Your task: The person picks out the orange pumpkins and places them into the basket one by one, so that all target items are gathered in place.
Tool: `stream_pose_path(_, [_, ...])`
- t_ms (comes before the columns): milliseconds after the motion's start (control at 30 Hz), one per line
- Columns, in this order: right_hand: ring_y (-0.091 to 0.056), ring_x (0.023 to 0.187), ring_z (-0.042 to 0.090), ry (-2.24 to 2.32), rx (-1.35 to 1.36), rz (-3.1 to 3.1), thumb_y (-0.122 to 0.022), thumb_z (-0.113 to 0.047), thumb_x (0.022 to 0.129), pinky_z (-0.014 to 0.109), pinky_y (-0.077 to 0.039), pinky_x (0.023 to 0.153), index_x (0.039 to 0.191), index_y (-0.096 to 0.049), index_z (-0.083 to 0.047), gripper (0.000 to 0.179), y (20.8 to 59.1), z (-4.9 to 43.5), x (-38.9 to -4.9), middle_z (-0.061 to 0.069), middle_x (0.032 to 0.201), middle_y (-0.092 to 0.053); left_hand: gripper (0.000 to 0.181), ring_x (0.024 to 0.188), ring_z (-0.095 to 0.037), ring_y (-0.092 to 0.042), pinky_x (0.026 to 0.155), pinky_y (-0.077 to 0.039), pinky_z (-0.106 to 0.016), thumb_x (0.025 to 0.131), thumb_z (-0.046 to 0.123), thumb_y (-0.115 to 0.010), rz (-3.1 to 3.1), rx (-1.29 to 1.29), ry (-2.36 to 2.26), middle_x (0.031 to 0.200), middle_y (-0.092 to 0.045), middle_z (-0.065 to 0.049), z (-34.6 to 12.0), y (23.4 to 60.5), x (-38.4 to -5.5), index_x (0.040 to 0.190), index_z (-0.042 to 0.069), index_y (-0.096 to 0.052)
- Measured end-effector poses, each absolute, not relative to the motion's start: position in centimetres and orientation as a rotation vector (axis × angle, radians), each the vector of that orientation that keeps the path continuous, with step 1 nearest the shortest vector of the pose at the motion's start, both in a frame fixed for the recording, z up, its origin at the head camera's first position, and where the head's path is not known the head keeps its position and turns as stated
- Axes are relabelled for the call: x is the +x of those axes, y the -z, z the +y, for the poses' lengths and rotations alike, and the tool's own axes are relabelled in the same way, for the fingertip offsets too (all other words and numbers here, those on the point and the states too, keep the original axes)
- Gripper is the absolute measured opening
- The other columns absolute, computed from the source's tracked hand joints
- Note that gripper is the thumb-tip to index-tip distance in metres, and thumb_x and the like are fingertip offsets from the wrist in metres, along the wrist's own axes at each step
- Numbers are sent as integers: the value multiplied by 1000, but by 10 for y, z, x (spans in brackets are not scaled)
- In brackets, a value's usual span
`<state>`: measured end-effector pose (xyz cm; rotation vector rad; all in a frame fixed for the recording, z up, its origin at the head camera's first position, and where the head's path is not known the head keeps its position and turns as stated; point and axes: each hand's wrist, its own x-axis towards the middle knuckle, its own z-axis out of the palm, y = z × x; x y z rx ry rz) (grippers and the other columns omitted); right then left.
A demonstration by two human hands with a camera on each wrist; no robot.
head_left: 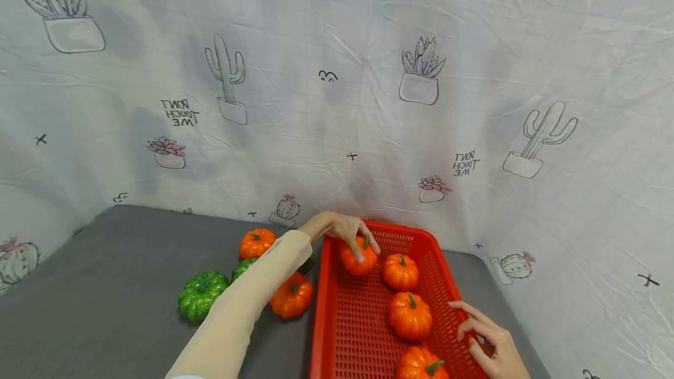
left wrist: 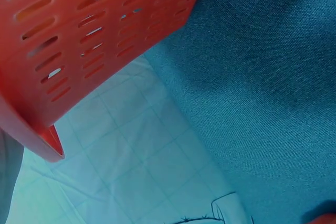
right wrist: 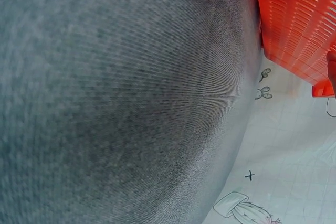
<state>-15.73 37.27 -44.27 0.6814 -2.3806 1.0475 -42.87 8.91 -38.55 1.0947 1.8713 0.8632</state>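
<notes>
In the head view, my left hand (head_left: 344,231) reaches into the far left corner of a red plastic basket (head_left: 327,309). Its thumb and fingers grip a small orange pumpkin (head_left: 356,262) with a green stem, from above. Three more orange pumpkins line the basket's right side: a far one (head_left: 400,274), a middle one (head_left: 409,319) and a near one (head_left: 418,364). My right hand (head_left: 492,341) rests at the basket's right rim, fingers loosely bent with their tips over the edge. The left wrist view shows the basket's slotted outer wall (left wrist: 100,30).
Left of the basket, on the grey tabletop (head_left: 116,285), lie an orange pumpkin at the back (head_left: 255,244), another nearer the basket (head_left: 291,300), a green pumpkin (head_left: 202,295) and a second green one (head_left: 241,269) partly behind my left sleeve. A patterned curtain (head_left: 295,121) hangs behind.
</notes>
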Motion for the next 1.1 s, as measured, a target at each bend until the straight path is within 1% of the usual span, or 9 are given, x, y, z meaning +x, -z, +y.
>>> stream_pose_path(233, [-17,41,-4,-1043,694,-2394,-49,22,75,11,-25,35,82,-61,-17,41,441,373,-158,-4,126,-57,42,108,-4,-53,93,-44,-20,76,-1,-79,1848,1081,-796,117,-66,5,93,389,-428,117,9,-71])
stream_pose_path(333, [-17,39,-2,-1032,697,-2400,-49,22,75,11,-25,34,82,-61,-16,41,441,373,-158,-7,127,-56,42,107,-1,-52,92,-44,-19,76,-3,-79,1839,1084,-760,116,-66,6,95,393,-427,116,8,-71])
stream_pose_path(433, [-17,39,-3,-1022,700,-2411,-49,22,76,11,-25,34,82,-61,-17,42,441,374,-159,-10,128,-55,41,107,3,-47,94,-41,-17,75,-1,-80,1855,1100,-710,117,-65,9,97,395,-426,115,8,-71])
stream_pose_path(633, [-18,40,-3,-1040,707,-2367,-48,23,74,10,-24,35,82,-61,-16,42,445,375,-162,0,125,-58,41,112,4,-37,100,-32,-15,74,4,-83,1944,1134,-632,121,-61,14,101,395,-425,113,13,-73])
stream_pose_path(667, [-18,40,-3,-1045,709,-2358,-48,24,74,10,-24,35,82,-61,-16,42,445,376,-162,2,124,-58,41,112,4,-38,100,-32,-16,74,5,-83,1948,1140,-622,120,-62,14,102,395,-424,113,13,-73])
stream_pose_path(833, [-17,41,-5,-1041,699,-2361,-48,23,74,11,-24,35,81,-61,-16,42,446,377,-163,2,124,-58,42,113,4,-43,98,-35,-15,73,6,-84,1942,1138,-595,116,-64,15,106,400,-423,113,14,-73])
stream_pose_path(967, [-17,41,-5,-1037,697,-2361,-48,23,74,10,-24,34,81,-61,-17,43,446,377,-163,2,125,-58,43,107,3,-48,93,-40,-15,73,5,-84,1945,1116,-597,114,-65,15,107,400,-420,113,13,-73])
stream_pose_path(1067, [-17,40,-4,-1030,700,-2361,-48,23,74,10,-23,35,82,-61,-17,43,446,377,-164,1,125,-58,43,104,4,-49,93,-40,-15,73,2,-83,1948,1109,-586,114,-66,13,107,399,-419,113,14,-73])
stream_pose_path(1100, [-16,40,-3,-1028,701,-2361,-49,23,74,10,-23,35,82,-61,-17,43,447,376,-164,1,125,-58,43,107,3,-48,96,-38,-15,73,2,-83,1950,1111,-578,115,-66,13,106,399,-419,113,14,-73])
